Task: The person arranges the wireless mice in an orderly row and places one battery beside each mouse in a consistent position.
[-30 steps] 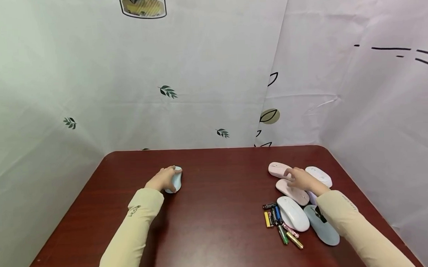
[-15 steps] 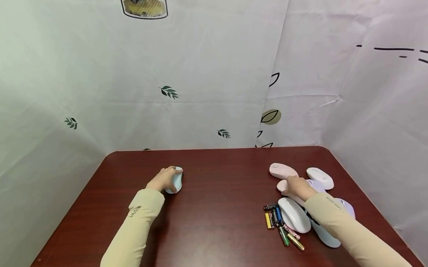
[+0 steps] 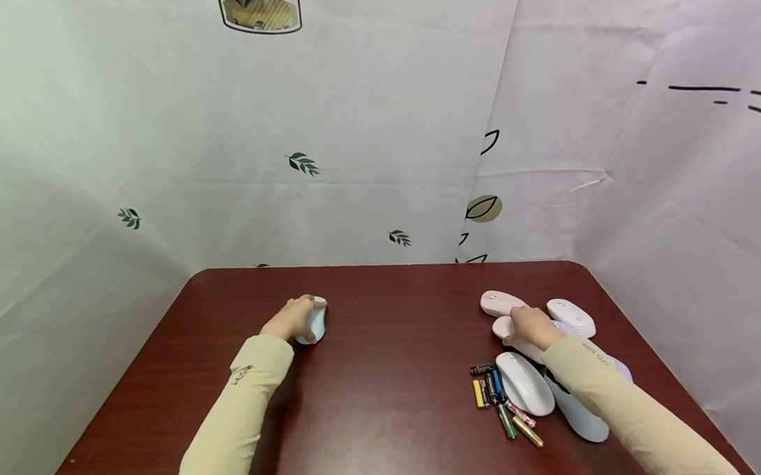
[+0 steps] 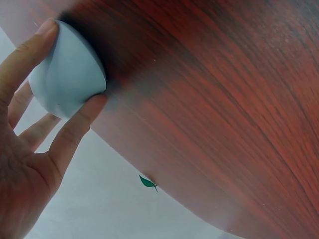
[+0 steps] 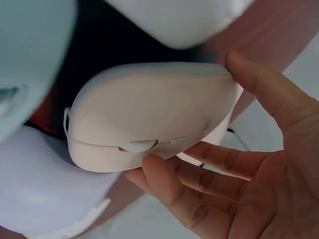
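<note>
In the head view my left hand (image 3: 289, 320) holds a light blue computer mouse (image 3: 317, 322) at the far left part of the table. The left wrist view shows the thumb and fingers on opposite edges of that mouse (image 4: 70, 69). At the right, my right hand (image 3: 533, 326) grips a pale pink mouse (image 3: 502, 327). Up close in the right wrist view, the pink mouse (image 5: 149, 109) has its scroll wheel showing, with the thumb at one end and fingers along its side. A second pink mouse (image 3: 499, 303) lies just beyond the right hand.
Around the right hand lie a small white mouse (image 3: 571, 317), a larger white mouse (image 3: 525, 385), a grey-blue mouse (image 3: 582, 418) and a lilac mouse (image 3: 623, 369) partly behind the sleeve. Several loose batteries (image 3: 495, 387) lie left of them. A patterned cloth (image 3: 364, 126) hangs behind the table.
My right hand has come down and toward me from above the two pink mice, and now grips the nearer one. The left hand has stayed on the light blue mouse.
</note>
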### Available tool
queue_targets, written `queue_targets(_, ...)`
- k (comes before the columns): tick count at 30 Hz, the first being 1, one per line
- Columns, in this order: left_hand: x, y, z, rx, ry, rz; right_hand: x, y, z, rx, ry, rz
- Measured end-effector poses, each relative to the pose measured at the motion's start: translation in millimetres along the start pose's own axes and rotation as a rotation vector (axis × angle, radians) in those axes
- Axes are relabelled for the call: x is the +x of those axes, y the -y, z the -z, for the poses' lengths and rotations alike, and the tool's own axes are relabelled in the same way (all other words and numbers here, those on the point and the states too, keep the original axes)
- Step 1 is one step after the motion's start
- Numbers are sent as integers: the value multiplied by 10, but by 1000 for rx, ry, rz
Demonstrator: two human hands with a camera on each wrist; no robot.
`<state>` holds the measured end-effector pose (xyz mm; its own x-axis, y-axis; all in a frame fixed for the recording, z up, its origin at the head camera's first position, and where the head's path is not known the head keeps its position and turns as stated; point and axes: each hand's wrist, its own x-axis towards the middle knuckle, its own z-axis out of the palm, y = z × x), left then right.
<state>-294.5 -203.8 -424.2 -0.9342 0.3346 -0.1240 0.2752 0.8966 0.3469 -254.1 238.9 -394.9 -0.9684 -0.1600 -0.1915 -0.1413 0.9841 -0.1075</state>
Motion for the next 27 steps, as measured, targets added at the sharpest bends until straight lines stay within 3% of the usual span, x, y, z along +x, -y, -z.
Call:
queue_targets(6, 15, 19, 3, 24, 11, -20, 10, 112, 140, -53, -44, 136)
queue_targets(12, 7, 29, 5, 30, -8, -43, 69, 301, 195, -171, -119, 330)
queue_targets(18, -7, 40, 4, 20, -25, -36, 143, 505, 136, -261, -231, 490)
queue_targets(24, 11, 53, 2, 22, -17, -43, 242, 725, 66, -332, -272, 642)
queue_targets(27, 19, 58, -7, 25, -14, -45, 304, 818, 24, -390, -330, 742)
